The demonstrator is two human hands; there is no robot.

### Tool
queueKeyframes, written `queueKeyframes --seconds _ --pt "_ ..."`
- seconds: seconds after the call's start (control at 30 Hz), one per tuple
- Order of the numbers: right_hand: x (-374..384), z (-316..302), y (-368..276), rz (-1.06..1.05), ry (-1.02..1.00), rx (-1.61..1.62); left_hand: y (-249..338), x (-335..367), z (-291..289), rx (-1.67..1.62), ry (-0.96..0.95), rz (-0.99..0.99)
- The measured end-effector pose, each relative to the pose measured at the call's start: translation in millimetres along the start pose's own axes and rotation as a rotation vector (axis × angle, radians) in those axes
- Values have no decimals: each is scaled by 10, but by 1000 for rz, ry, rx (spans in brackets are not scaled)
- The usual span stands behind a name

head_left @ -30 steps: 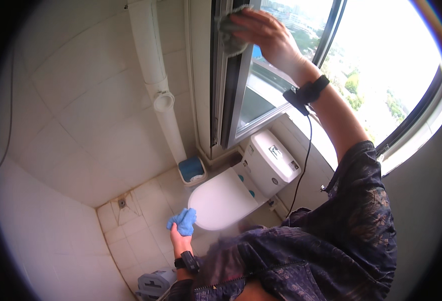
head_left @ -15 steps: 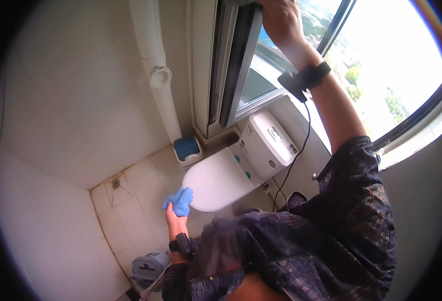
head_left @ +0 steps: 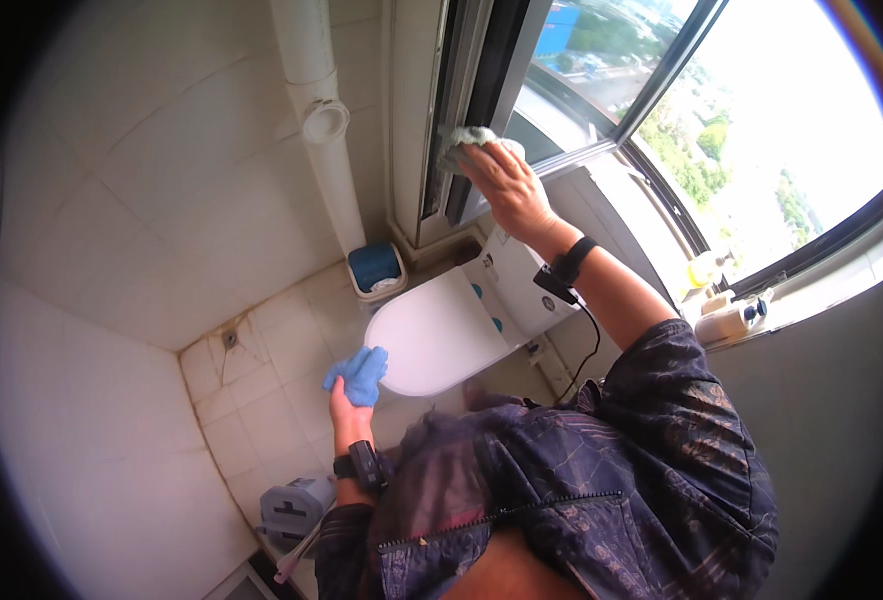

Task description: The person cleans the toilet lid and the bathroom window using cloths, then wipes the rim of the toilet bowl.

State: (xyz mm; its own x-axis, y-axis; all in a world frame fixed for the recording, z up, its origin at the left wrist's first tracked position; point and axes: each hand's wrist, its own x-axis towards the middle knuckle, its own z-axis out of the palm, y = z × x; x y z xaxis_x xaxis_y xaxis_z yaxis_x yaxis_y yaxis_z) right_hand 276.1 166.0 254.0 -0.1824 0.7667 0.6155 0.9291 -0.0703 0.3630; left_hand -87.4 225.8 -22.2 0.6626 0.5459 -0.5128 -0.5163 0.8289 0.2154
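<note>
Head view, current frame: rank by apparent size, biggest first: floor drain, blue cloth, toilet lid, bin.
1. Toilet lid
2. Bin and blue cloth: too alike to rank; the cloth, in the left hand, is nearer the camera.
3. Floor drain

One left hand point(head_left: 349, 408) and one right hand point(head_left: 514, 198) are visible: two in all. One blue cloth point(head_left: 359, 377) and one greyish cloth point(head_left: 473, 146) make two. Black wristbands point(head_left: 363, 464): two, one per wrist. Black cable point(head_left: 597, 335): one. Toilet point(head_left: 426, 335): one. Bin point(head_left: 379, 296): one. White pipe point(head_left: 339, 185): one. Floor drain point(head_left: 229, 339): one. Grey container point(head_left: 296, 505): one. Bottles point(head_left: 726, 323): at least two; exact count unclear.
</note>
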Motion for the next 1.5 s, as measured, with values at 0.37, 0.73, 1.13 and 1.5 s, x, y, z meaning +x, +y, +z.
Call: queueKeyframes --seconds 0.37,0.73,1.13,1.5 --pt "-657 469 -150 -202 -206 -47 7 -113 -76 -9 -32 14" --pt "-1261 808 -562 298 -681 724 55 -234 478 55 -67 79" --pt "-660 331 -572 906 -812 2156 -328 -267 1956 604 -231 5" --pt "-746 314 -550 482 -455 1412 -636 -267 2105 522 -161 58"
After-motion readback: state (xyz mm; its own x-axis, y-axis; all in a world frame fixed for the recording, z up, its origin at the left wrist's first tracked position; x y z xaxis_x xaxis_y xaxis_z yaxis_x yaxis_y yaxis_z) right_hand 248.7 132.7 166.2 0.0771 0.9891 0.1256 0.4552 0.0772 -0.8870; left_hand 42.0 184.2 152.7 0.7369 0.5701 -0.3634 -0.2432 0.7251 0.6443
